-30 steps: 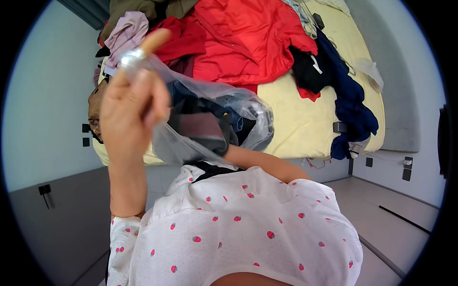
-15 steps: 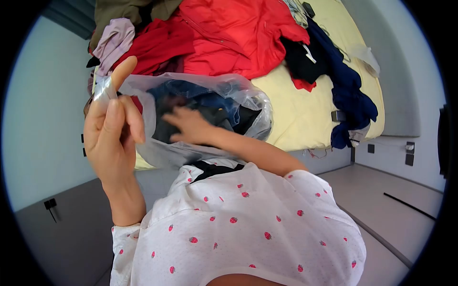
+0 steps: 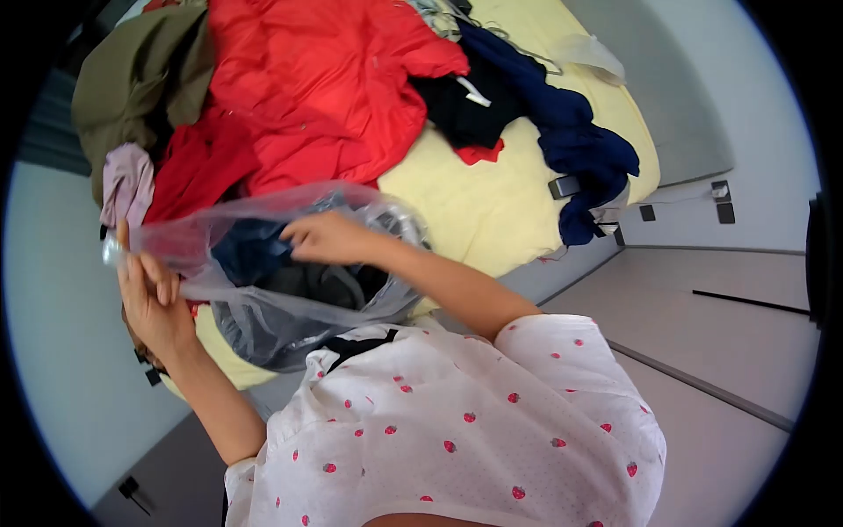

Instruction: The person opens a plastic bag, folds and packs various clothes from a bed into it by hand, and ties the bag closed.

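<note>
Bed [image 3: 479,206], plastic bag [image 3: 255,327], illegible white tag [image 3: 474,91]

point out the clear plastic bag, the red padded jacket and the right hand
Clear plastic bag [image 3: 272,329]: head view, on its near wall
Red padded jacket [image 3: 320,97]: head view, on its broad middle
Right hand [image 3: 329,239]: head view, on the back of the hand

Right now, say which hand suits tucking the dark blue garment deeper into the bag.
Likely the right hand: it is over the open clear bag, its fingers at the dark blue garment. The left hand seems occupied holding the bag's edge.
</note>
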`<state>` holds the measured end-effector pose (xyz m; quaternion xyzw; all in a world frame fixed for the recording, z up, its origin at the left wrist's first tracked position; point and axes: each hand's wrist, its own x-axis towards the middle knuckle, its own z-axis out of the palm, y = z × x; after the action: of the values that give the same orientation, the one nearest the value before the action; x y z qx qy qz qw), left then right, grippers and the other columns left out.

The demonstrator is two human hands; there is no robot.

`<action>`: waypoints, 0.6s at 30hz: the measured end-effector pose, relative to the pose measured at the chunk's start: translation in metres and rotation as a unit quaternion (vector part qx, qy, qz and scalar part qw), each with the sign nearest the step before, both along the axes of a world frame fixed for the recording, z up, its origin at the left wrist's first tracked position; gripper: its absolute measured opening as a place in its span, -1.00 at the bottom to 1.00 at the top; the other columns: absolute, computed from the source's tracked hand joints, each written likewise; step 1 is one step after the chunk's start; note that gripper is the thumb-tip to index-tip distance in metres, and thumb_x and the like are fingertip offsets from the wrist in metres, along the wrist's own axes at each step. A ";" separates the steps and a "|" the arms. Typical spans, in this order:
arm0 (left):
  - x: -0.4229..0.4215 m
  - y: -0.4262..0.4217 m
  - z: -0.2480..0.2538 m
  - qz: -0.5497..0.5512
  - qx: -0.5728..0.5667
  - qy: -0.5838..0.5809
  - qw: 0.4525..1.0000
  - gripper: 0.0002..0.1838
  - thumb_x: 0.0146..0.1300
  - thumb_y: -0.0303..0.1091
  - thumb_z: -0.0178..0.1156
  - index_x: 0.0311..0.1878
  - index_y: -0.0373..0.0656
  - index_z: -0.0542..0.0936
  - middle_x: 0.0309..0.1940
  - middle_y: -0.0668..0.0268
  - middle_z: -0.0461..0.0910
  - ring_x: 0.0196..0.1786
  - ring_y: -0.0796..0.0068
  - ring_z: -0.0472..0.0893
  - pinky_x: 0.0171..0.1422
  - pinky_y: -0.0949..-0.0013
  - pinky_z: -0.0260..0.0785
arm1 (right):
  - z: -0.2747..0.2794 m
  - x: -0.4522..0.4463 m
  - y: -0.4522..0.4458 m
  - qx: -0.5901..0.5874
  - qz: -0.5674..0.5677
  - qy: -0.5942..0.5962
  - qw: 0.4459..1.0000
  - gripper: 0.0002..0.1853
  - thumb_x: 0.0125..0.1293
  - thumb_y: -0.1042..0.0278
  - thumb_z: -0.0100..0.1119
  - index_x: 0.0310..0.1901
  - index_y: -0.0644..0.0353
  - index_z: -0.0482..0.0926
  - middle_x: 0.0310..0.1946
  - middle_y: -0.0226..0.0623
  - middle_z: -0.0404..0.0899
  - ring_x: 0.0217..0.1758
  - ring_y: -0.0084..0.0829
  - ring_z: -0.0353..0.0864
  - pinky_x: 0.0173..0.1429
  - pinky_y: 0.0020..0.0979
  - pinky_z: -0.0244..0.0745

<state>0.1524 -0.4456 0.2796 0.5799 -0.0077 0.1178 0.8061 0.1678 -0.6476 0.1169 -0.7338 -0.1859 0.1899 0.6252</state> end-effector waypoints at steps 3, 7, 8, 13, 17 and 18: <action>0.006 0.011 -0.028 0.023 -0.037 0.058 0.997 -0.57 0.33 -0.36 -0.17 0.23 -0.27 0.16 -0.66 0.46 0.17 -0.70 0.77 0.08 -0.66 0.67 -0.06 | -0.066 0.045 -0.110 0.204 -0.381 0.010 0.902 -0.68 -0.02 0.44 0.19 -0.18 0.33 0.46 -0.37 -0.25 0.50 -0.35 -0.50 0.50 -0.29 -0.46 0.43; 0.010 -0.002 -0.045 0.038 -0.036 0.100 0.994 -0.58 0.33 -0.35 -0.17 0.22 -0.27 0.17 -0.66 0.47 0.18 -0.70 0.77 0.09 -0.67 0.67 -0.05 | -0.127 0.069 -0.263 -0.072 -0.659 0.128 0.738 -0.32 -0.12 0.22 0.34 0.00 0.49 0.32 -0.13 -0.03 0.48 -0.10 -0.25 0.50 -0.02 -0.42 0.39; 0.012 -0.006 -0.046 0.037 -0.034 0.107 0.993 -0.58 0.33 -0.34 -0.17 0.22 -0.27 0.18 -0.67 0.47 0.18 -0.71 0.78 0.09 -0.67 0.67 -0.04 | -0.113 0.067 -0.279 -0.123 -0.668 0.178 0.712 -0.25 -0.09 0.25 0.35 0.06 0.56 0.24 -0.18 -0.06 0.49 -0.13 -0.31 0.51 -0.04 -0.47 0.40; 0.022 -0.024 -0.042 0.077 0.009 0.129 0.989 -0.59 0.34 -0.33 -0.17 0.21 -0.28 0.18 -0.69 0.48 0.17 -0.72 0.78 0.09 -0.67 0.66 -0.04 | -0.176 0.114 -0.333 0.226 -0.685 0.244 0.649 -0.27 -0.14 0.23 0.41 0.00 0.53 0.29 -0.09 0.06 0.43 -0.10 -0.10 0.50 -0.05 -0.22 0.47; 0.027 -0.029 -0.044 0.096 0.037 0.144 0.984 -0.60 0.34 -0.33 -0.18 0.20 -0.28 0.19 -0.70 0.48 0.17 -0.73 0.78 0.09 -0.68 0.67 -0.05 | -0.190 0.140 -0.343 0.304 -0.704 0.271 0.581 -0.34 -0.16 0.31 0.43 -0.04 0.48 0.36 -0.15 0.05 0.47 -0.15 -0.10 0.52 -0.07 -0.17 0.49; 0.028 -0.030 -0.045 0.097 0.045 0.148 0.983 -0.60 0.34 -0.33 -0.18 0.20 -0.28 0.20 -0.70 0.48 0.17 -0.73 0.78 0.09 -0.69 0.67 -0.05 | -0.191 0.142 -0.343 0.317 -0.700 0.279 0.576 -0.37 -0.16 0.31 0.43 -0.05 0.47 0.38 -0.16 0.04 0.48 -0.16 -0.10 0.53 -0.09 -0.16 0.50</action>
<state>0.1805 -0.4752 0.2343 0.6246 0.1626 0.1079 0.7562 0.3102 -0.9910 -0.0744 -0.3019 0.5206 -0.1827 0.7775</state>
